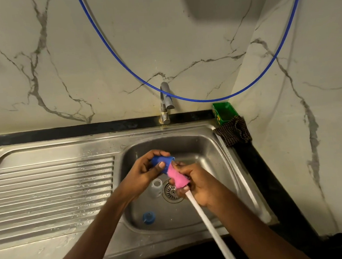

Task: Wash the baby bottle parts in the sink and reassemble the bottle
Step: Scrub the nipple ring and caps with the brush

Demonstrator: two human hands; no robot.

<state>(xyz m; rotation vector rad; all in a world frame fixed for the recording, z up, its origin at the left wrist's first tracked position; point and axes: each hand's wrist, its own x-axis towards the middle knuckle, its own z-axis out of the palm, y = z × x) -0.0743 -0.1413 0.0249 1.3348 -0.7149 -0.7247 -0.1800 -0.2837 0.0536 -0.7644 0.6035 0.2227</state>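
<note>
The steel sink (pixel 66 148) has its drain (pixel 171 191) at the basin's centre. A blue hose (pixel 204 99) loops on the wall far behind the drain. Above the drain, the right hand (pixel 196 182) grips a long white-handled brush (pixel 209 225), its pink sponge head (pixel 177 178) pushed into a blue cap (pixel 164 162). The left hand (pixel 146 171) curls around that cap. A checked cloth (pixel 234 132) and a green box (pixel 223 112) sit behind and right of the drain, and the tap (pixel 165 103) stands straight behind it. A clear bottle (pixel 156 188) lies just left of the drain. A blue ring (pixel 149 217) lies nearer, to the left.
</note>
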